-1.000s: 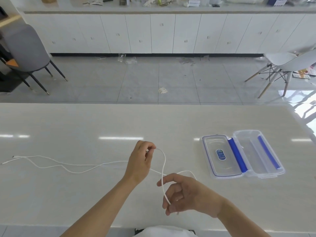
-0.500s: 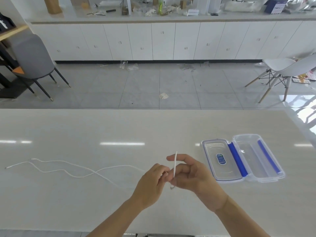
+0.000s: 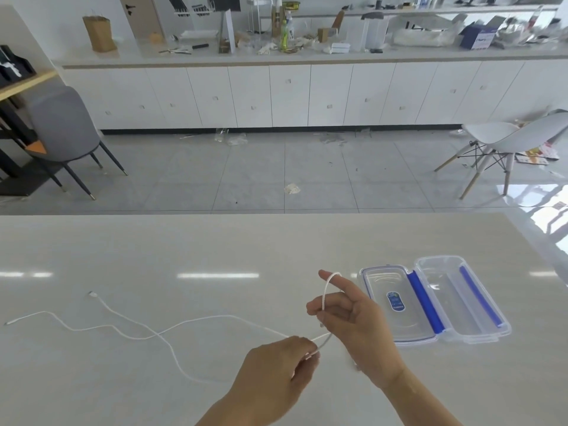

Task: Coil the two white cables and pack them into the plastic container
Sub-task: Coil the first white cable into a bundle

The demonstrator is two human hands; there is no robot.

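A thin white cable (image 3: 196,318) runs across the pale table (image 3: 184,250) from the left and ends in a loop around the fingers of my right hand (image 3: 353,324). My left hand (image 3: 276,376) pinches that cable just below and left of the right hand. A second white strand (image 3: 123,315) crosses the first one on the left; its plug end lies farther left. The clear plastic container (image 3: 461,302) with blue clips lies open to the right of my right hand, its lid flat beside the tub. Nothing is visible inside it.
The table's far edge runs across the middle of the view, with tiled floor beyond. A grey chair (image 3: 61,133) stands at the left and a white chair (image 3: 507,139) at the right. White cabinets (image 3: 276,93) under a cluttered counter fill the back.
My left hand has drawn back down and left from the right hand, pulling the cable taut. A loop now sits over my raised right fingers. The loose strands slid right.
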